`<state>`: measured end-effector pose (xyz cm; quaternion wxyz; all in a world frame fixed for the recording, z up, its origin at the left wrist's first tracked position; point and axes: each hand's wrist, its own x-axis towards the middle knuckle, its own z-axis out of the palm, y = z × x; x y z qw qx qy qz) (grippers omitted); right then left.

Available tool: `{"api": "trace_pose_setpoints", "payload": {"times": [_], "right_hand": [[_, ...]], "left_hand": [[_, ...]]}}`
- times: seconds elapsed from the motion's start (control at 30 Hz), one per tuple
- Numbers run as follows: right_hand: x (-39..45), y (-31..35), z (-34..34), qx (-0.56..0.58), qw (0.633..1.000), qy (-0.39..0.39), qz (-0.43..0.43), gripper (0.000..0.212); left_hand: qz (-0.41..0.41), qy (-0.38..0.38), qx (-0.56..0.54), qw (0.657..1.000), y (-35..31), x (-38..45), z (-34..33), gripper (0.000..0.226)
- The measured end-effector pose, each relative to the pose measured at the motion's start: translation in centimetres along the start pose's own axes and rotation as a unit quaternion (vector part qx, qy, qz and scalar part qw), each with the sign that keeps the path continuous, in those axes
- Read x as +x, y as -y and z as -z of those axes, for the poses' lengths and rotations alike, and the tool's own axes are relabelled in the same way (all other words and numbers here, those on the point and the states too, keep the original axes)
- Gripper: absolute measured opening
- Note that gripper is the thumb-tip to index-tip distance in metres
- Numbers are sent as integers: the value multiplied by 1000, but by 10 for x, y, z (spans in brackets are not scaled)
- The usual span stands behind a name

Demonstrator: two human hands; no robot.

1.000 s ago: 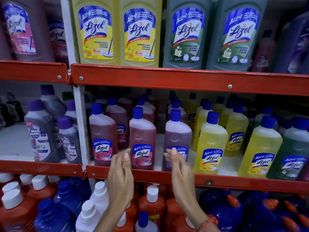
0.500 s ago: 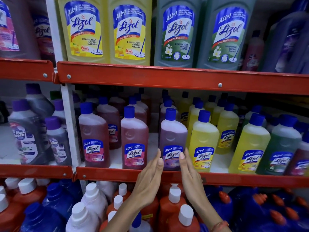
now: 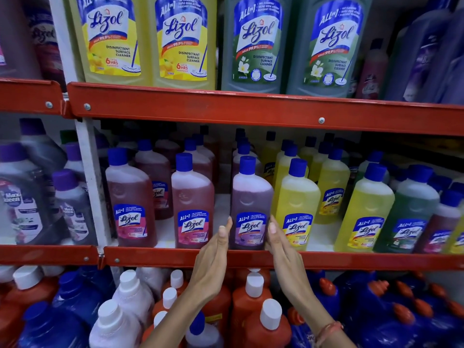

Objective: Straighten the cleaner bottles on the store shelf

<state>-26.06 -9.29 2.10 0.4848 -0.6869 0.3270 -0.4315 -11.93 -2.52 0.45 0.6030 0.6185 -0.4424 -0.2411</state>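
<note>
Head-camera view: a purple cleaner bottle (image 3: 251,204) stands upright at the front edge of the middle shelf (image 3: 276,258), label facing out, between a pink bottle (image 3: 192,204) on its left and a yellow bottle (image 3: 296,207) on its right. The person's left hand (image 3: 213,257) and right hand (image 3: 282,252) flank its lower body, palms turned inward, fingers straight and unclenched. The fingertips lie against or just off the bottle's sides; whether either hand truly presses cannot be told, and neither is wrapped around it.

Judged from this, the step in hand is squaring the purple bottle in its row. Doing it well likely means light, even pressure low on both sides, turning the label dead ahead and bringing the base flush with the shelf's front edge, without nudging the yellow bottle, which stands just beside it.

Compared with half a second earlier, the hands have closed in: then they hovered below the label near the red shelf lip, now they bracket the bottle itself. A second ago they were further left, framing the pink bottle. The view has also drawn nearer to the shelf.

Further out, large yellow and green bottles (image 3: 258,43) fill the upper shelf, while orange and blue jugs (image 3: 253,305) with white caps crowd the bottom shelf beneath the wrists.
</note>
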Motion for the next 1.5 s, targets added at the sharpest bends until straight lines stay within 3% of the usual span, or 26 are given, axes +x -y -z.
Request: {"api": "trace_pose_setpoints", "payload": {"times": [0.17, 0.23, 0.3, 0.37, 0.47, 0.6, 0.73, 0.87, 1.13, 1.43, 1.5], "right_hand": [[2, -2, 5, 26, 1000, 14, 1, 49], [3, 0, 9, 43, 999, -9, 7, 49], [2, 4, 18, 65, 994, -89, 17, 50], [2, 6, 30, 72, 980, -184, 37, 47], [8, -2, 49, 43, 964, -259, 50, 50], [17, -10, 61, 21, 983, -179, 30, 62], [23, -11, 67, 40, 996, -78, 34, 68], [22, -7, 79, 68, 997, -40, 23, 81], [22, 0, 93, 66, 997, -41, 9, 101], [21, -6, 97, 29, 999, -37, 18, 84], [22, 5, 100, 14, 993, -99, 60, 69]], "left_hand": [[18, -7, -4, 1000, -7, -2, 1, 103], [1, -29, -12, 1000, -9, -5, -1, 91], [-77, -89, 14, 993, -10, -12, -6, 64], [-148, -142, 24, 978, -10, -18, -16, 52], [-138, -54, -21, 989, -15, -23, -37, 71], [-67, 103, -18, 992, -22, -14, -65, 91], [-12, 137, -65, 988, -27, 4, -83, 99], [7, 147, -67, 987, -29, 15, -84, 108], [14, 168, -29, 985, -29, 17, -91, 76], [-2, 174, -18, 985, -32, 14, -87, 77], [-32, 147, -16, 989, -40, 10, -81, 75]]}}
